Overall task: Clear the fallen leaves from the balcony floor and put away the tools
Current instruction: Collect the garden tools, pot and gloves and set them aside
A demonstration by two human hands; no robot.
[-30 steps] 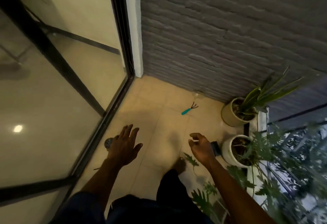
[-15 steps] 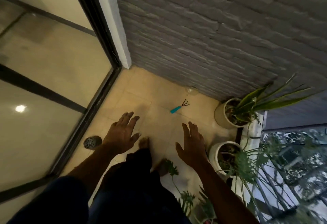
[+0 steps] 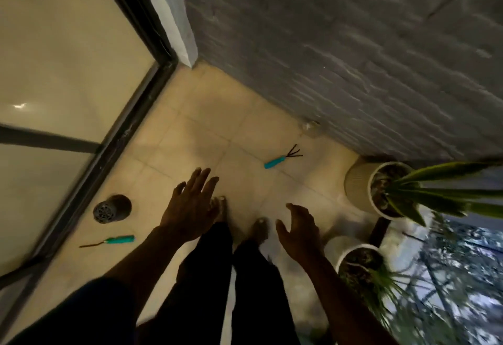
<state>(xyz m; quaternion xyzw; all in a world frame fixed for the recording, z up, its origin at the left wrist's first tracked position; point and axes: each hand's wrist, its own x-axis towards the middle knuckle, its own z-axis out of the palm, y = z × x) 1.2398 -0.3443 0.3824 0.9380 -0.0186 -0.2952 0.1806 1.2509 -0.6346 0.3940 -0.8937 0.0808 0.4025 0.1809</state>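
A small hand rake with a teal handle (image 3: pixel 275 162) and black prongs lies on the beige floor tiles near the grey brick wall. A second teal-handled tool (image 3: pixel 119 240) with a thin dark blade lies by the glass door track at the lower left. My left hand (image 3: pixel 192 205) hovers over the floor with its fingers spread, holding nothing. My right hand (image 3: pixel 299 231) hangs beside it, fingers loosely curved and empty. Both hands are well short of the rake. I see no loose leaves on the tiles.
A small black pot (image 3: pixel 111 208) lies on its side near the door track. Two pale planters stand at the right, one ribbed (image 3: pixel 356 185) with long leaves, one white (image 3: pixel 353 252). A clear object (image 3: pixel 310 128) sits against the wall. My bare feet (image 3: pixel 258 231) stand mid-floor.
The view has tilted down and shifted, bringing the second teal tool and the black pot into sight. Both hands stay empty; the right hand's fingers have curved slightly.
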